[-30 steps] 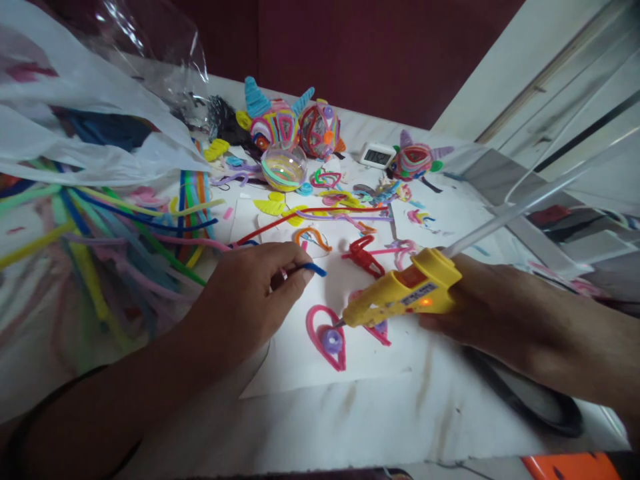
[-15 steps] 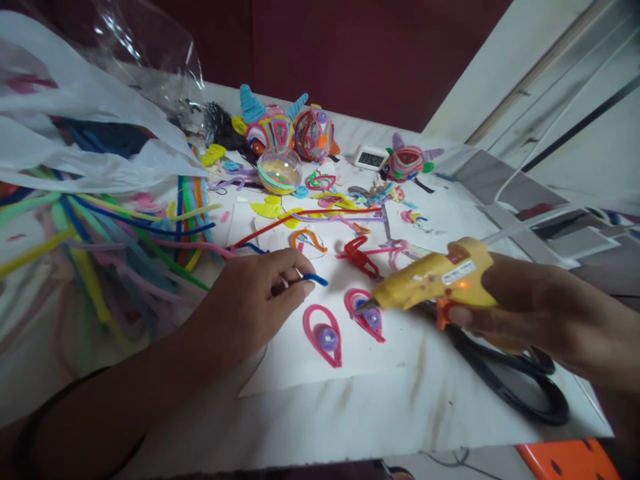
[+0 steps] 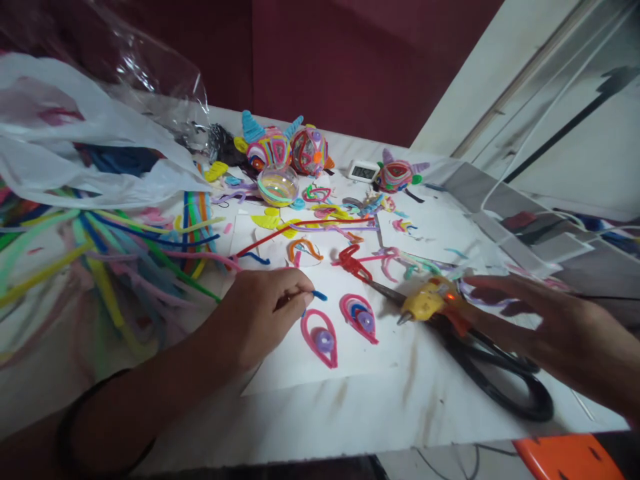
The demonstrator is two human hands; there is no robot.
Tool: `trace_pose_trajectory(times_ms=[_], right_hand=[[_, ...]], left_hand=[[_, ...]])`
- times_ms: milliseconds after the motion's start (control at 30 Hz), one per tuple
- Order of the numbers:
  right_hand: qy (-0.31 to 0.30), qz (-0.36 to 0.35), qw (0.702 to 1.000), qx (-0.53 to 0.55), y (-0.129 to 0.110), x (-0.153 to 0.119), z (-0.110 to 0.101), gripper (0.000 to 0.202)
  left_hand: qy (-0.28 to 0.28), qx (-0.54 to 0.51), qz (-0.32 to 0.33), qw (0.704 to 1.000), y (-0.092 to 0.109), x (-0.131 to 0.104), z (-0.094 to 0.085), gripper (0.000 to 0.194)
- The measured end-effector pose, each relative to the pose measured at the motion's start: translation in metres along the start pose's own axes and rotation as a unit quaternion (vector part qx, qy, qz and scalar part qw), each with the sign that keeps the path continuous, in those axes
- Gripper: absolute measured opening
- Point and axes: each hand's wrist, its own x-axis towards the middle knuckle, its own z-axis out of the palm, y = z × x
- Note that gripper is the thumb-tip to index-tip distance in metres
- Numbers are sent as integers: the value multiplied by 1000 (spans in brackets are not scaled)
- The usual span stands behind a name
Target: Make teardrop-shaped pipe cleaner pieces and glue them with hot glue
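Two teardrop pieces of pink fuzzy stem with coiled purple centres (image 3: 325,341) lie on a smooth white paper sheet (image 3: 280,377), tapered ends toward me and slightly right. My left hand (image 3: 265,313) pinches a short blue fuzzy stem (image 3: 320,296) between thumb and forefinger, near the left teardrop; its long axis runs sideways, tip pointing right. My right hand (image 3: 520,310) has fingers partly spread behind a yellow hard-plastic glue gun (image 3: 425,300); grip, cannot tell. Its nozzle points left and toward me, beside black-handled metal scissors (image 3: 465,365).
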Motion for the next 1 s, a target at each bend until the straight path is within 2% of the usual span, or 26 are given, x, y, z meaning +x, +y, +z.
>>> trace_pose_trajectory(times_ms=[67, 100, 200, 233, 333, 400, 500, 567, 733, 833, 1000], right_hand=[[40, -32, 997, -51, -18, 1, -4, 41], [55, -41, 997, -39, -31, 2, -5, 37], [-46, -89, 986, 130, -73, 13, -1, 22], [-105, -104, 973, 175, -87, 19, 3, 20], [-219, -113, 933, 264, -119, 37, 19, 21], [-266, -120, 907, 303, -132, 47, 29, 17], [-300, -127, 884, 335, -139, 56, 37, 9], [-316, -121, 879, 335, -139, 59, 38, 7], [-345, -95, 888, 289, -133, 65, 40, 15], [-343, -91, 892, 279, -130, 68, 45, 19], [-328, -84, 903, 266, -132, 70, 51, 14]], left_hand=[[-2, 11, 0, 1000, 3, -1, 0, 14], [-2, 16, 4, 1000, 4, -1, 0, 14], [8, 34, 27, 999, 7, -4, 1, 13], [11, 40, 35, 999, 8, -4, 2, 12], [20, 56, 69, 996, 7, -6, 5, 11], [34, 70, 94, 993, 6, -8, 6, 12], [59, 81, 115, 988, 6, -9, 7, 17], [48, 63, 101, 992, 7, -9, 7, 16], [-8, 7, 17, 1000, 8, -2, 2, 18], [-18, 12, 10, 1000, 5, 1, -1, 17], [-41, 9, 9, 999, 0, 2, -4, 14]])
